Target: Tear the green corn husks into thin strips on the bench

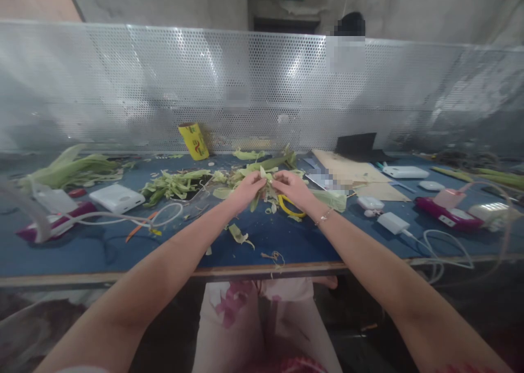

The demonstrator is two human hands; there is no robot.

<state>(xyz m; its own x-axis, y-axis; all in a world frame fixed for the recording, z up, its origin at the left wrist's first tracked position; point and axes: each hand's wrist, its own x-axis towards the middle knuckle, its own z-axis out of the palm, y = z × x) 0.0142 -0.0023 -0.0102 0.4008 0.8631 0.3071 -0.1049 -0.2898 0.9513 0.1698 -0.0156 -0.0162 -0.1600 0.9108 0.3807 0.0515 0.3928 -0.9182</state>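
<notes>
Above the middle of the blue table, my left hand (246, 190) and my right hand (293, 189) meet with fingers pinched. A pale green strip of husk (263, 172) stands up between their fingertips, gripped from both sides. Its lower part merges with the green scraps behind and below the hands. A yellow loop (291, 208), perhaps a scissor handle, lies just under my right hand, which partly covers it. Closer to me rests a loose husk piece (239, 235), with a tangle of thin fibres (274, 259) near the table edge.
Peeled green strips (174, 184) lie piled left of centre, and larger husks (73, 168) farther left. A yellow can-like container (194, 141) leans by the perforated metal screen (164, 78). White chargers (117, 198), cables and a purple power strip (448, 213) flank the work. Brown cardboard (352, 168) lies back right.
</notes>
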